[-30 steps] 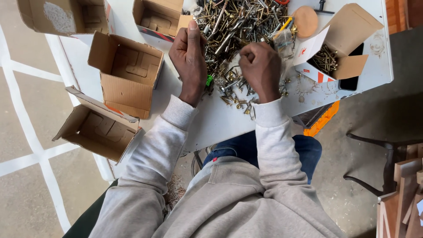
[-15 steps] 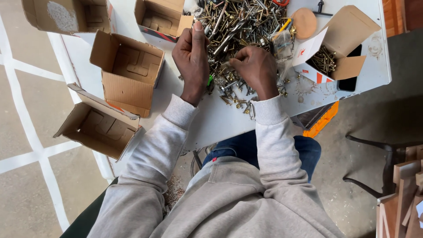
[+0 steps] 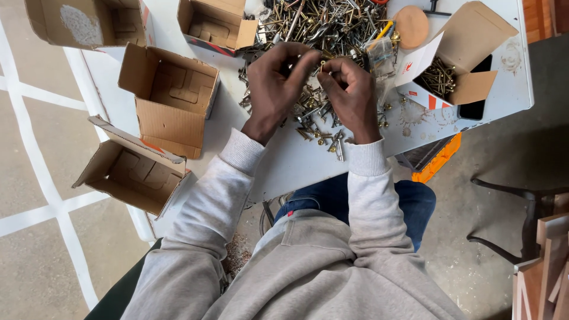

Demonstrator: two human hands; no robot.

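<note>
Sorting of mixed fasteners, one piece in hand. The left hand (image 3: 274,83) and right hand (image 3: 351,90) meet above the heap of loose brass and steel screws (image 3: 323,26) on the white counter (image 3: 296,160); the fingers (image 3: 308,61) of both are pressed together, pinching one small brass-coloured screw (image 3: 323,64) between the fingertips. The piece is held just clear of the heap, its long axis seemingly near upright, head towards the far edge of the counter; too small to tell for certain. Judged step: examining a picked piece. The next move would call for a steady one-handed pinch before carrying. Empty brown cardboard boxes (image 3: 169,101) stand left; an open box of dark screws (image 3: 441,74) right.
</note>
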